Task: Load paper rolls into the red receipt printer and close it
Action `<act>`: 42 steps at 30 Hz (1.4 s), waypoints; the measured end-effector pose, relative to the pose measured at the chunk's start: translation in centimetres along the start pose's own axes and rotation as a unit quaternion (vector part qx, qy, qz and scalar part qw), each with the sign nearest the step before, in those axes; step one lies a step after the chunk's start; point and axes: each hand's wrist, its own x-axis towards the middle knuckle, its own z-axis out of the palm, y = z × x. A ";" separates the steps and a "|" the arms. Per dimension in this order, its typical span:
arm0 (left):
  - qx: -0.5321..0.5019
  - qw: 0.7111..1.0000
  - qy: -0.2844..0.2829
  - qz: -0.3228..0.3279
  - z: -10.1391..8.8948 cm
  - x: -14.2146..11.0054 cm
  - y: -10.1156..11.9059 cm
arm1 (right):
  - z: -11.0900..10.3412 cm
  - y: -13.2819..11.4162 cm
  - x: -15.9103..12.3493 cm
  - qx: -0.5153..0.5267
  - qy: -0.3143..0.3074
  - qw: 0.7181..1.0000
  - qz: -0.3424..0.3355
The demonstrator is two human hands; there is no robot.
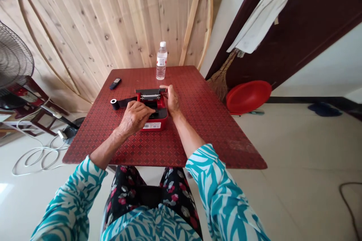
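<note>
A red and black printer [155, 125] with its lid raised sits in the middle of the table, a white label on its front. My left hand [135, 116] reaches over its open inside from the left, fingers pressed together near the inner parts; whatever they pinch is hidden. At the printer's right side, my right hand [173, 99] holds the edge by the raised lid [149, 93], thumb toward the top. A roll of black ribbon [115, 104] with a white core lies to the left, its loose band running toward the printer.
On the red patterned table [220, 131] stand a water bottle [161, 62] at the back and a dark remote control [115, 83] at the back left. A fan [14, 56] and coiled cable are to the left; a red basin [249, 97] leans at the right.
</note>
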 end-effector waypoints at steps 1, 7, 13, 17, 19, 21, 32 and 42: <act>0.004 1.000 0.002 -0.002 0.0 -0.1 0.1 | -0.3 -0.1 -0.8 -0.008 0.001 1.000 -0.016; -0.048 0.985 0.128 -0.103 0.0 -1.9 -0.8 | -1.0 -0.8 -4.9 -0.089 0.018 0.994 -0.068; -0.088 0.976 0.109 -0.164 1.5 -3.5 -2.1 | -0.7 0.2 -5.7 -0.110 0.041 0.990 -0.079; -0.060 0.978 0.114 -0.162 2.3 -3.7 -2.0 | -0.7 0.7 -5.7 -0.106 0.052 0.991 -0.069; -0.047 0.978 0.121 -0.163 2.5 -3.7 -2.0 | -0.6 0.7 -5.8 -0.104 0.057 0.991 -0.065; -0.040 0.977 0.133 -0.163 2.7 -3.8 -2.0 | -0.6 0.5 -5.9 -0.099 0.058 0.992 -0.061; -0.272 0.875 0.250 -0.313 3.0 -4.5 -2.4 | -0.2 2.6 -5.5 0.067 0.155 0.980 0.105; -0.490 0.717 0.114 -0.483 2.7 -4.1 -2.5 | -0.5 2.4 -5.8 -0.005 0.096 0.994 0.061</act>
